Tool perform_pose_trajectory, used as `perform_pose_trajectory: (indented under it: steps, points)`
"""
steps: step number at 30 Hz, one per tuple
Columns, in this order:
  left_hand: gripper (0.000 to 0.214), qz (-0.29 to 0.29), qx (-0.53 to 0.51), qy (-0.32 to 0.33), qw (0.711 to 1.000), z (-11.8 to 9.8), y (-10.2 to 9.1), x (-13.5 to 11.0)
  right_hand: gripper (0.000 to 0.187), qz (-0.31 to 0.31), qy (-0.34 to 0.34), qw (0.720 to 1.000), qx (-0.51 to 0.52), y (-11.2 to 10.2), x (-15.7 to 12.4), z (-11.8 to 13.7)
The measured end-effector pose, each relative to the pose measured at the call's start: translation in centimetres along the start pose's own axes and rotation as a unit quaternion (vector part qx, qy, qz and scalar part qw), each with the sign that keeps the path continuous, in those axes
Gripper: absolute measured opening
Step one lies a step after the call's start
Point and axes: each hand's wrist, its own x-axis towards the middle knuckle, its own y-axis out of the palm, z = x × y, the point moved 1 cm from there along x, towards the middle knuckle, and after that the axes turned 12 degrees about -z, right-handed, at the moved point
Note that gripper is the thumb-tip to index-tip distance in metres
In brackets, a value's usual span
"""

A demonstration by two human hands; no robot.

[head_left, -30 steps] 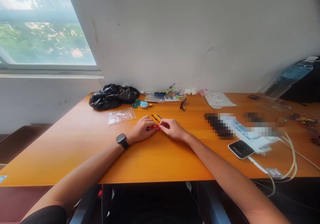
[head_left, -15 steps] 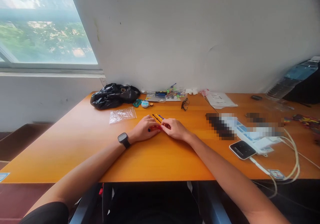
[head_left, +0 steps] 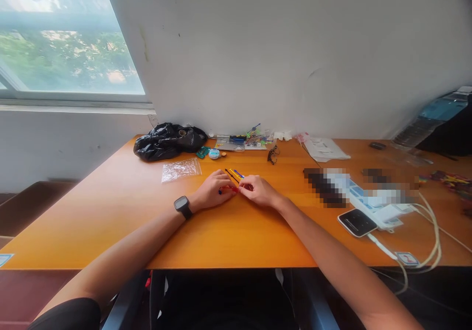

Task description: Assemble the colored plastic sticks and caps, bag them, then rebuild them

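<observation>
My left hand point(head_left: 212, 192), with a dark watch point(head_left: 181, 204) on its wrist, rests on the desk with its fingers closed round a small thin red piece point(head_left: 234, 189). A dark blue end point(head_left: 220, 191) shows under those fingers; whether it belongs to the red piece I cannot tell. From the right, the thumb and fingers of my right hand point(head_left: 261, 191) pinch at the other end of the red piece. Just beyond the fingertips lie thin sticks: a black one point(head_left: 227, 172), a yellow one point(head_left: 233, 173) and a blue one point(head_left: 238, 173), partly hidden by my right hand.
Behind my hands are a clear plastic bag point(head_left: 180, 170), a black bag point(head_left: 165, 142), a round light-blue tin point(head_left: 214, 154), packets of small parts point(head_left: 254, 140) and a black looped item point(head_left: 273, 154). A power strip point(head_left: 359, 192), a white-edged device point(head_left: 357, 222) and cables occupy the right.
Both hands stay in almost the same place, still holding the red piece. The view has shifted very slightly.
</observation>
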Motion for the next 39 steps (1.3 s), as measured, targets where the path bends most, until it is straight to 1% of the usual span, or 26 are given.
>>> perform_pose_trajectory:
  steps: [3, 6, 11, 16, 20, 26, 28, 31, 33, 36, 39]
  points:
    - [0.010, -0.010, -0.003, 0.003, 1.000, 0.1, 0.1, -0.1, 0.026, -0.017, -0.028, 0.999, -0.015, 0.0, 0.1, 0.0]
    - [0.008, -0.007, -0.001, 0.007, 1.000, 0.2, 0.0, -0.1, 0.028, -0.023, -0.042, 0.999, -0.018, 0.1, 0.1, -0.2]
    - [0.013, 0.011, 0.001, 0.008, 1.000, -0.2, -0.2, 0.1, 0.030, -0.007, -0.026, 1.000, 0.003, 0.3, 0.1, -0.3]
    - [0.013, 0.022, 0.009, 0.015, 1.000, -0.6, -0.2, 0.2, 0.032, 0.004, -0.007, 1.000, 0.016, 0.4, 0.1, 0.0]
    - [0.017, 0.023, 0.012, 0.016, 1.000, -0.7, -0.2, 0.4, 0.032, 0.002, -0.004, 1.000, 0.016, 0.4, 0.1, 0.0]
    - [0.017, 0.038, -0.003, 0.011, 0.999, -0.7, 0.1, 0.4, 0.030, 0.005, -0.013, 1.000, -0.003, 0.5, 0.3, -0.1]
    - [0.017, 0.042, 0.008, 0.008, 0.999, -0.8, 0.3, 0.2, 0.029, 0.001, -0.018, 1.000, -0.018, 0.6, 0.3, -0.2]
    - [0.011, 0.035, 0.038, -0.004, 0.999, -0.8, 0.5, 0.0, 0.023, -0.005, -0.037, 0.998, -0.043, 0.4, 0.3, -0.3]
    - [0.009, 0.031, 0.044, -0.009, 0.998, -0.7, 0.2, -0.1, 0.018, -0.007, -0.050, 0.997, -0.055, 0.2, 0.3, -0.4]
    - [0.020, 0.034, 0.016, -0.021, 0.999, 0.0, -0.7, 0.1, 0.015, -0.011, -0.062, 0.996, -0.061, -0.2, 0.3, -0.4]
    - [0.031, 0.057, -0.040, -0.054, 0.996, 1.2, -1.9, 0.2, 0.017, -0.017, -0.066, 0.996, -0.055, -0.5, 0.3, -0.2]
